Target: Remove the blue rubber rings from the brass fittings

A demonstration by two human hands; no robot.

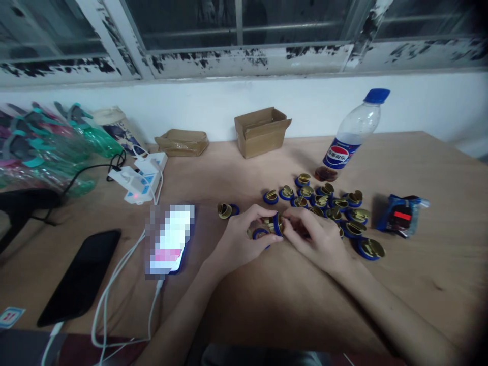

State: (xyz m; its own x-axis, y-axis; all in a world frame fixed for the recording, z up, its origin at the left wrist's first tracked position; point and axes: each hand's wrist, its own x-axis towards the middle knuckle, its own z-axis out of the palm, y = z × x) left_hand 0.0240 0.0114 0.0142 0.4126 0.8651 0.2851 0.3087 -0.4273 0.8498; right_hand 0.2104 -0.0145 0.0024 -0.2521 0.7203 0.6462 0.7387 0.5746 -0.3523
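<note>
Left hand (238,234) and right hand (312,235) together pinched one blue-and-gold cap (275,223), just left of the cap pile (335,208), cola bottle (356,131) behind pile, lit phone (171,239) well left of pile

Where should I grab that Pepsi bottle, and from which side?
Probably around the clear middle of the bottle, above its label, coming from the right: it stands cap up, and blue-and-gold pieces lie crowded in front of its base.
</note>
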